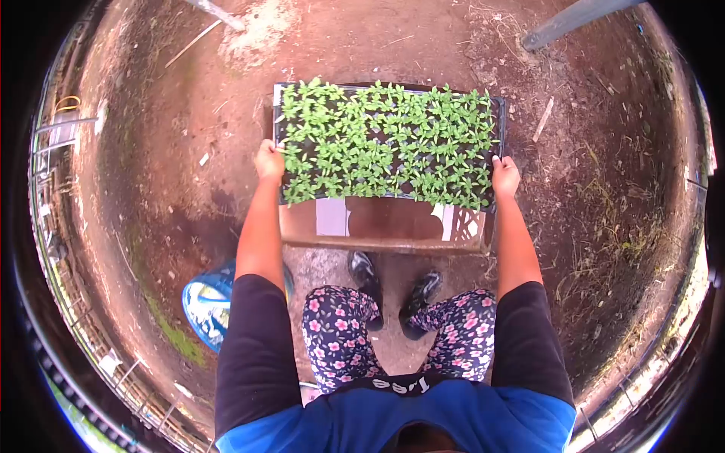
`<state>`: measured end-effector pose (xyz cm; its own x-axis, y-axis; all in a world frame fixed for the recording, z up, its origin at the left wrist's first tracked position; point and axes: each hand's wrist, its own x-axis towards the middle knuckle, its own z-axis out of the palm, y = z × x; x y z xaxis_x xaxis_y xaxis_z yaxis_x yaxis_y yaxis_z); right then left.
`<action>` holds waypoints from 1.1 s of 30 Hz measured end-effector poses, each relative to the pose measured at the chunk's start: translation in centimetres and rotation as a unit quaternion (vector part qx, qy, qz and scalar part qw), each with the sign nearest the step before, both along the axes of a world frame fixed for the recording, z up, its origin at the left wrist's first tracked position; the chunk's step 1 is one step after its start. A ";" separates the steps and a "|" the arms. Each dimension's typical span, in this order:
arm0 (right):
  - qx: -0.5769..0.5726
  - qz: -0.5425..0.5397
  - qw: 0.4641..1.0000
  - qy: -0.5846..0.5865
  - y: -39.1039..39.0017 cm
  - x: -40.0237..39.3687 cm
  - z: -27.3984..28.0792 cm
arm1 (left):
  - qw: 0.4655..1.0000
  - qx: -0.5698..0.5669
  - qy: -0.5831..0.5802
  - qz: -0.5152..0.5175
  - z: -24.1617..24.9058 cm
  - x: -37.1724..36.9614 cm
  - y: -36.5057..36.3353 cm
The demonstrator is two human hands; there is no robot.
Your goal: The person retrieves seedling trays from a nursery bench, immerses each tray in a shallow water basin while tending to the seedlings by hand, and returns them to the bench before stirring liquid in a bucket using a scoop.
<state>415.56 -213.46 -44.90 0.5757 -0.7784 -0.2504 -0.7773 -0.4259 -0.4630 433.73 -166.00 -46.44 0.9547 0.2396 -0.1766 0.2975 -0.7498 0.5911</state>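
A black seedling tray point(501, 115) full of small green seedlings point(381, 147) stretches between my two hands. My left hand point(269, 161) is closed around its left edge. Opposite, my right hand point(506, 177) grips the right edge, with the thumb lying on the rim. Beneath the tray, a shallow rectangular basin point(385, 246) shows brownish water with reflections along its near side. The tray overlaps most of the basin in this view and hides its far part.
To the left of my legs stands a blue round container point(205, 308), partly behind my arm. Grey posts point(574, 24) rise from the bare soil point(181, 136) at the far left and far right. My black boots point(420, 300) are just on the near side of the basin.
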 end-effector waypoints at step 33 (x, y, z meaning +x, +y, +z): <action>0.214 0.289 0.932 -0.053 9.3 0.0 0.3 | 0.893 -0.014 0.073 -0.443 0.8 -9.0 -18.0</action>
